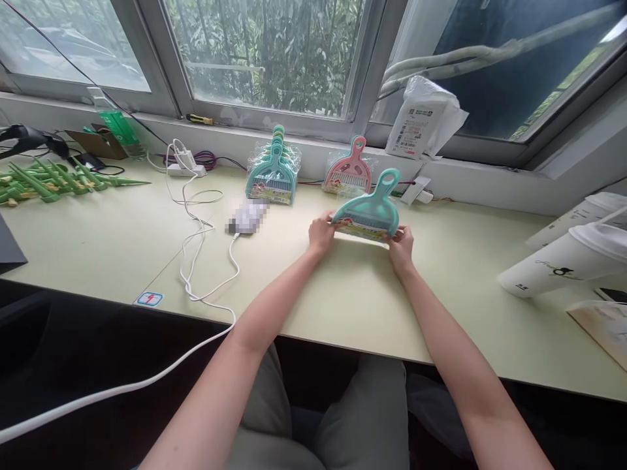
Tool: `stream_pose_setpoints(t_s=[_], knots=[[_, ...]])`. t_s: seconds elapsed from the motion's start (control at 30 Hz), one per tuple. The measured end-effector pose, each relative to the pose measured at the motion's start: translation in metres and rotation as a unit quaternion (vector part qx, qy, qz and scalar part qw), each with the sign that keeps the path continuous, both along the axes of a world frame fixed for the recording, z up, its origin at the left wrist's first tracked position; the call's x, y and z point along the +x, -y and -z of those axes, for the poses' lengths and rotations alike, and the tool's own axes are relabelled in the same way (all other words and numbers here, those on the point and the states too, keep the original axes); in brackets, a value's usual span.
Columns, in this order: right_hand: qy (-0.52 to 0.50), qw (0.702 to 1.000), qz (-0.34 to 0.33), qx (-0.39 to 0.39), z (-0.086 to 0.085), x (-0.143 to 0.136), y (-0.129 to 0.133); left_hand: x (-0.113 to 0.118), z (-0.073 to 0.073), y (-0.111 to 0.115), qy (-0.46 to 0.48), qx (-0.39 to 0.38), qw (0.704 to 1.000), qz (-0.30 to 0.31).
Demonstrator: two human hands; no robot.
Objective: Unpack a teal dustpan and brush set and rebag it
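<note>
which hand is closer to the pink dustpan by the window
Right. The right hand grips the teal dustpan just below the pink dustpan; the left hand sits farther left.

between my arms the pale green tabletop (353, 294) lies bare down to its near edge, so either hand can draw straight back toward six o'clock. at twelve o'clock the pink plastic dustpan set in clear wrap (347, 173) leans on the sill, near the teal plastic dustpan (368, 210) i hold at both ends. at eleven o'clock a stack of wrapped teal dustpan sets (273, 171) stands. at nine o'clock a looping white cable (196, 251) and a blurred white device (247, 217) cross the way. at three o'clock white lidded paper cups (563, 264) lie on their sides, with open tabletop between them and my right hand (401, 246).
</note>
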State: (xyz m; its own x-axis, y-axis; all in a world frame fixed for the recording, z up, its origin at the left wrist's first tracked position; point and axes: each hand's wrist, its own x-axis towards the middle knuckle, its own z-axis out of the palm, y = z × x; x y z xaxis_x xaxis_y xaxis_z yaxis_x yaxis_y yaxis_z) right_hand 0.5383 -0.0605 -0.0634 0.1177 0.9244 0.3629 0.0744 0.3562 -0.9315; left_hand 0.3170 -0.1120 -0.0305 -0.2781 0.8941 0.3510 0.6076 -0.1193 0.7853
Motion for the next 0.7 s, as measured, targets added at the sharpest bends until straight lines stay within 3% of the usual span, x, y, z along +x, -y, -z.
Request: stream_pose_setpoints(t_s=[0.27,0.53,0.7], knots=[[0.170,0.978,0.119,0.033,-0.005,-0.033,-0.040,-0.020,0.008,-0.052,-0.056,-0.013,0.998,-0.034],[0.259,0.938,0.217,0.075,-0.012,-0.076,-0.108,-0.035,0.009,-0.130,-0.058,-0.006,0.993,-0.106],[0.354,0.902,0.229,0.093,-0.017,-0.097,-0.146,-0.043,0.009,-0.177,-0.044,0.015,0.987,-0.153]])
